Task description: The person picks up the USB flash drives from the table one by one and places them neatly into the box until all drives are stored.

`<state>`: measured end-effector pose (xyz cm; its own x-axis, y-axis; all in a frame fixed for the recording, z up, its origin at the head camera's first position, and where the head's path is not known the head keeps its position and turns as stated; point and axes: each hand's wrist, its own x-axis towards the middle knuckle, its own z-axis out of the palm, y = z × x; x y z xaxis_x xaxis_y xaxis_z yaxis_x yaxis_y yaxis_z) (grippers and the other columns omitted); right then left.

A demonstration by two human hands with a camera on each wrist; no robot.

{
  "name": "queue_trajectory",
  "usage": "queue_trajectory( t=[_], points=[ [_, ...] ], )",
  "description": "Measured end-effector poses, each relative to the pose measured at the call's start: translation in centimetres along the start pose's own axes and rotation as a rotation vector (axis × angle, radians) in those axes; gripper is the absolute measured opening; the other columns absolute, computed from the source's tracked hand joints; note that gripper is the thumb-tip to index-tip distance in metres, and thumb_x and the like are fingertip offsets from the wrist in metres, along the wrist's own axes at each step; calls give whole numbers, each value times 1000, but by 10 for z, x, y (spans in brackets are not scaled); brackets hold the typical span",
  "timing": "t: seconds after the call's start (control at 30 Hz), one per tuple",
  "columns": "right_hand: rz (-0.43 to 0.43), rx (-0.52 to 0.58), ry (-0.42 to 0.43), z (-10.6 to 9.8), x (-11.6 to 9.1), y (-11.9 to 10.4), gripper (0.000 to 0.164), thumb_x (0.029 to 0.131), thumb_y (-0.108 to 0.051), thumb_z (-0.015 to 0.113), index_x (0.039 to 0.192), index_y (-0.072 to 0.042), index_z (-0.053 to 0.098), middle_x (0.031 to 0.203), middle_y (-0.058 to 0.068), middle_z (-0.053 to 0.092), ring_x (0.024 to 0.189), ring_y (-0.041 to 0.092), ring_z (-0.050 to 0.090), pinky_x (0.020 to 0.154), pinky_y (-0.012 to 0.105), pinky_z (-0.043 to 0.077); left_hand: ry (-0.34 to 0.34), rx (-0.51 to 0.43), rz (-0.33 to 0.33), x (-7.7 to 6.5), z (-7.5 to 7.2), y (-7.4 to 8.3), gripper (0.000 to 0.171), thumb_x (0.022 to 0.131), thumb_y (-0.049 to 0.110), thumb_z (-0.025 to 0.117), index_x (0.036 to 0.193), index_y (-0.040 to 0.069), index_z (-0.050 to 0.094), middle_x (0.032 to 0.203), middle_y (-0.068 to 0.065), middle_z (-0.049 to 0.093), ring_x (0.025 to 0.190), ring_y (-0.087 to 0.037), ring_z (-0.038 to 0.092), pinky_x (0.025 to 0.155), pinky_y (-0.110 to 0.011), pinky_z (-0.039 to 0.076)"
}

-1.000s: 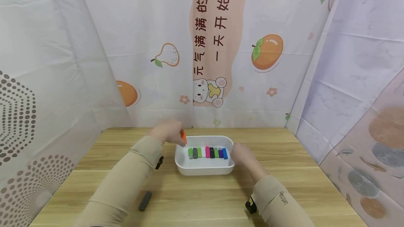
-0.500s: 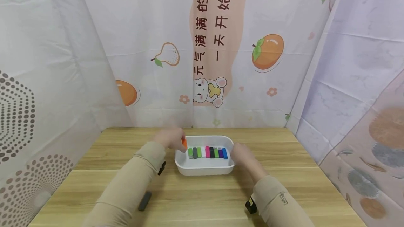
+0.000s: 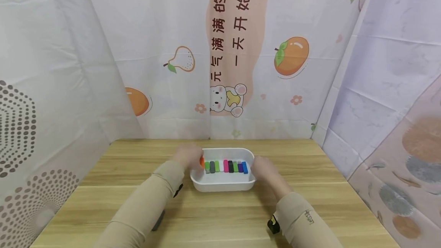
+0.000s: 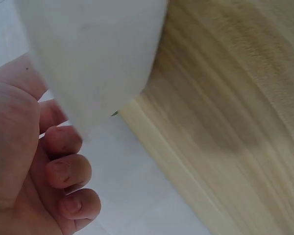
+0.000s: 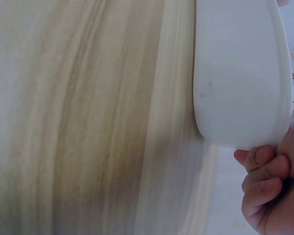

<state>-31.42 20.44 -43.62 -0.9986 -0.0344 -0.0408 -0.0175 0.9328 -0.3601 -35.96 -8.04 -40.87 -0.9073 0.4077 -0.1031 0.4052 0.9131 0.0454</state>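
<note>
My left hand (image 3: 188, 156) reaches over the left rim of a white plastic tray (image 3: 222, 187) and pinches a small orange bar (image 3: 202, 162). That bar is low inside the tray, at the left end of a row of coloured bars (image 3: 226, 166). The row runs from green and grey through pink and black to blue. In the left wrist view the tray wall hides the bar, and the other fingers (image 4: 68, 171) are curled outside. My right hand (image 3: 265, 169) grips the tray's right rim; its curled fingers (image 5: 267, 171) lie against the outer wall.
A dark grey bar (image 3: 158, 221) lies on the wooden table (image 3: 220, 217) near the left forearm, partly hidden by the sleeve. Printed curtains (image 3: 165, 125) hang behind the table and at both sides.
My left hand has moved right and down, bringing the orange bar from above the tray's left rim into the tray beside the row. The right hand and tray have stayed put.
</note>
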Motion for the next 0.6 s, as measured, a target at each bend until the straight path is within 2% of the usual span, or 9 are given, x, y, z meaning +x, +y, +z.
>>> queue_trajectory(
  t=[0.2, 0.43, 0.6],
  points=[
    [0, -5, 3, 0, 0, 0, 13, 85, -6, 51, 85, 1, 62, 68, 7, 55, 58, 22, 52, 50, 32, 42, 30, 97, 6, 5, 12, 2, 31, 63, 40, 82, 70, 22, 58, 71, 8, 54, 68, -14, 51, 60, -34, 42],
    [9, -4, -6, 2, 2, 1, 13, 85, -6, 51, 87, 1, 62, 66, 6, 55, 57, 21, 52, 48, 31, 42, 55, 231, 34, 4, 14, 9, 35, 61, 42, 82, 79, 18, 64, 93, -1, 52, 72, -17, 50, 61, -34, 46],
    [1, 0, -8, 3, 3, 1, 13, 85, -7, 51, 86, 1, 62, 66, 6, 55, 57, 21, 52, 47, 31, 42, 89, 372, 42, 4, 18, 12, 43, 61, 48, 79, 86, 16, 67, 98, -4, 46, 69, -17, 48, 57, -32, 46]
  ],
)
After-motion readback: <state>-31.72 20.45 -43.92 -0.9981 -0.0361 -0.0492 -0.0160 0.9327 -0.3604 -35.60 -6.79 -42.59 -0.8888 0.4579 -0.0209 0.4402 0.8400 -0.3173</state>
